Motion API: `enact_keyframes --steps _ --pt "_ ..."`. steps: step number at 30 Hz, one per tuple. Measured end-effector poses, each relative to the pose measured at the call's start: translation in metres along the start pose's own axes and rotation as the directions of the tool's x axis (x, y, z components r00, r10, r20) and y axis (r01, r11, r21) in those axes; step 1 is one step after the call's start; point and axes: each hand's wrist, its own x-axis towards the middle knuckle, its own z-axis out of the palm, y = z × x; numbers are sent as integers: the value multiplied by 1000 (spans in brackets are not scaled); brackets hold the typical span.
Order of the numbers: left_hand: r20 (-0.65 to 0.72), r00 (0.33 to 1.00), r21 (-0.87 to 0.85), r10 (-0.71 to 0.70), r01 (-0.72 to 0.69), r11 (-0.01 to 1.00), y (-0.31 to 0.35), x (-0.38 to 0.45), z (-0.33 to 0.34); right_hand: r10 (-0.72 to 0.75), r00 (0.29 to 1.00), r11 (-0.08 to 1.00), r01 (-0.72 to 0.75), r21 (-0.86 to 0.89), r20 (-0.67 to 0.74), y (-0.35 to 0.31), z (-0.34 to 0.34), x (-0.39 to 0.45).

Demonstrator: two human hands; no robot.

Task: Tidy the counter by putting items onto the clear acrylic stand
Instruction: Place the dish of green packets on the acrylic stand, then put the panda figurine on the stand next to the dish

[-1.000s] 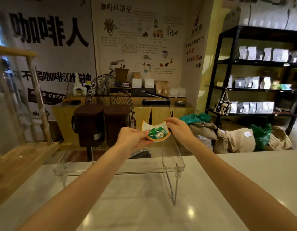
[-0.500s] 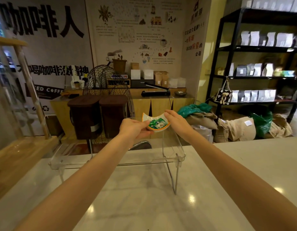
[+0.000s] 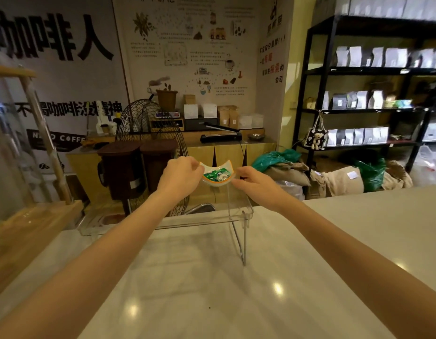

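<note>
A small white dish [image 3: 220, 183] with an orange rim and curved-up corners holds green and white wrapped packets [image 3: 215, 174]. My left hand [image 3: 181, 177] grips its left edge and my right hand [image 3: 252, 182] grips its right edge. The dish hovers over the far right part of the clear acrylic stand [image 3: 239, 212], which sits at the back edge of the pale marble counter [image 3: 212, 289]. I cannot tell whether the dish touches the stand's top. The stand's left part is hidden behind my left forearm.
A wooden tray and glass jar [image 3: 23, 231] stand at the counter's left. Beyond the counter are two brown bins [image 3: 136, 167], a wire fan [image 3: 151, 123], sacks [image 3: 334, 179] on the floor and black shelves [image 3: 371, 106] with bags.
Both hands have kept hold of the dish over the stand's right part. The view tilted and shifted slightly; the dish sits a little farther from me than before.
</note>
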Motion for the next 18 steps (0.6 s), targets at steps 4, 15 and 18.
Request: enact_keyframes --steps 4,15,18 --pt "95 977 246 189 -207 947 5 -24 -4 -111 994 975 107 -193 -10 0 -3 -51" --pt "222 936 393 273 -342 854 11 -138 -1 -185 960 936 237 -260 210 14 8 -223" --pt "269 930 300 252 -329 895 7 -183 1 -159 952 945 224 -240 262 19 13 -252"
